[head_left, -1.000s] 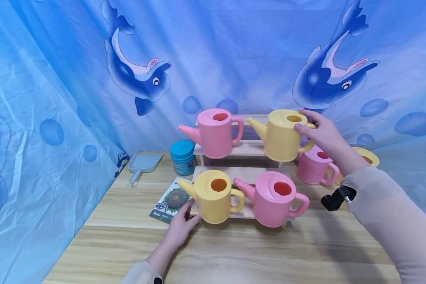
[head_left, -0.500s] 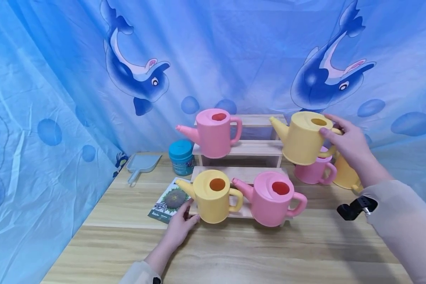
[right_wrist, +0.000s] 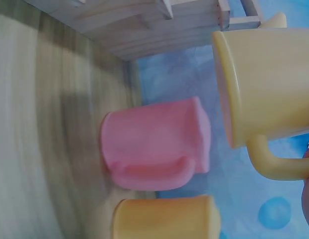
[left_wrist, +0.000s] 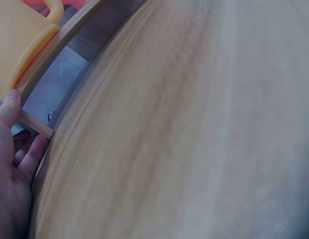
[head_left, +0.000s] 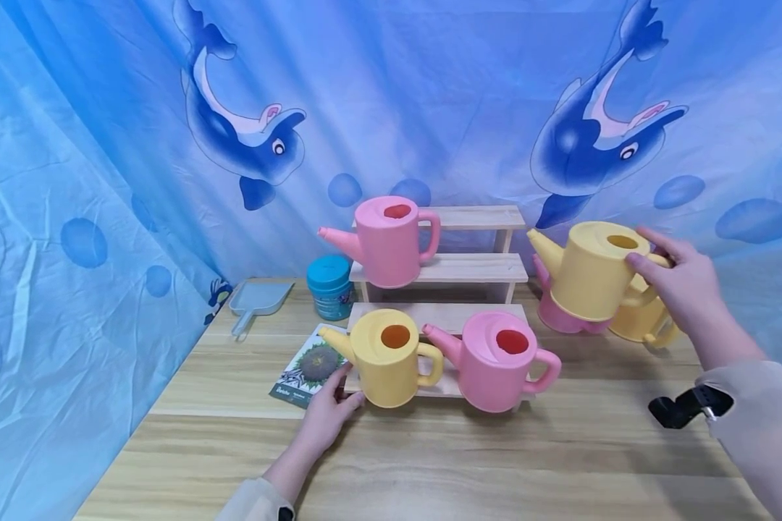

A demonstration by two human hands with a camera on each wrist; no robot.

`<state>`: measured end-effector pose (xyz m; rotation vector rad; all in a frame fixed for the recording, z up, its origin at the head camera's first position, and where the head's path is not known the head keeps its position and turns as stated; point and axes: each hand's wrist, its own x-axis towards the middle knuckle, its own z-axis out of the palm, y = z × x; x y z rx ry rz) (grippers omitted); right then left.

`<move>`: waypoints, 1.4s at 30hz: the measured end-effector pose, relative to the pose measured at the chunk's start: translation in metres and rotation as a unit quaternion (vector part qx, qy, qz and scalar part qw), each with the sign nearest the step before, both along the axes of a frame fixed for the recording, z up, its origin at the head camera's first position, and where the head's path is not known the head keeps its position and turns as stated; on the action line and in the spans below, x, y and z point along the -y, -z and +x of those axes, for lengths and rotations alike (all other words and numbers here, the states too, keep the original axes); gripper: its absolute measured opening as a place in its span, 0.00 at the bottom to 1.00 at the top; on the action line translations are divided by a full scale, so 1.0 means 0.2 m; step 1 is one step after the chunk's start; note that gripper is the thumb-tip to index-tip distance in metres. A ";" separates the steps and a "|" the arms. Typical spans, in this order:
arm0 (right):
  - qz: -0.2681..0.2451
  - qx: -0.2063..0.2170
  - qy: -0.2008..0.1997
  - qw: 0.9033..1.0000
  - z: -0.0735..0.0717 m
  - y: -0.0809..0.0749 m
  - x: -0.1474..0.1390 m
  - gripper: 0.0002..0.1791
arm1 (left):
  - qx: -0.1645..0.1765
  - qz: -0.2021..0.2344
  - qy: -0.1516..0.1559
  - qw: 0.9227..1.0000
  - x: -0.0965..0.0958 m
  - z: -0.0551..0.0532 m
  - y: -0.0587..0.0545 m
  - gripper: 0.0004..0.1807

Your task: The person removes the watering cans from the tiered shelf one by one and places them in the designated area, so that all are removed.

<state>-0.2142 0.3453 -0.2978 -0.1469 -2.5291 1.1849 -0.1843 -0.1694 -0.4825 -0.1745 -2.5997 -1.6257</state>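
Currently the right hand has its thumb and fingers closed around the handle side of the raised yellow watering can, the thumb lying on the top beside the opening. That can is in the air, roughly upright, off the right end of the wooden stand and towards the right side of the worktop, its spout pointing left. Lower down, near the worktop's back edge, stand a pink watering can and, to its right, a second yellow can; the right wrist view shows the raised one clear of both. Meanwhile the left hand grips the left end of the stand's lowest tier, thumb at the front edge by the board and the other fingers bent about the end. Just beside that thumb, at the left end of the lowest tier, sits the front yellow can, with the front pink can at the tier's right end. Another pink can, the upper one, occupies the left end of a higher tier. Left of the stand lie a sunflower packet, a turquoise jar and, by the worktop's back left corner, a grey dustpan. Behind everything hangs a blue dolphin curtain.
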 end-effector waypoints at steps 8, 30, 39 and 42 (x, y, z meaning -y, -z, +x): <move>-0.024 0.021 0.022 0.999 0.06 0.17 -0.06 0.35 | 0.001 -0.002 -0.001 1.000 0.01 0.00 -0.01 0.35; -0.019 0.022 0.002 1.000 0.08 0.63 -0.03 0.41 | 0.016 0.000 -0.001 1.000 -0.03 0.05 -0.11 0.33; 0.007 0.022 -0.039 0.999 0.09 0.65 -0.07 0.41 | 0.014 0.006 0.001 1.000 -0.01 0.02 -0.04 0.34; 0.022 0.003 -0.046 0.999 0.07 0.61 -0.08 0.39 | 0.007 0.000 0.003 1.000 0.01 0.00 -0.01 0.35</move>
